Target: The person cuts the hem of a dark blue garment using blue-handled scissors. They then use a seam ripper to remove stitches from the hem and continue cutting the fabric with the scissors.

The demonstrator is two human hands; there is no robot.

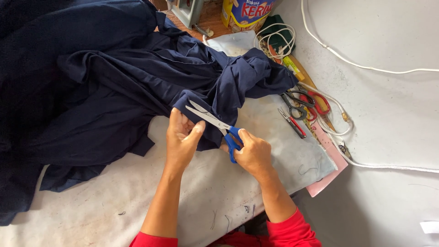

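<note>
Navy fabric lies heaped over the worktop's left and far side. The left hand pinches a fold of it near the front edge. The right hand grips blue-handled scissors, blades parted at that fold. No finished cut shows, though the cloth may hide one. Spare scissors sit by the right edge.

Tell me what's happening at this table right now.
A person in red sleeves is working on a heap of dark blue cloth spread over a pale padded table. The right hand holds blue-handled scissors with the blades open at a fold of the cloth, while the left hand pinches that fold beside the blades. More scissors and snips lie to the right, near a white cord.
</note>
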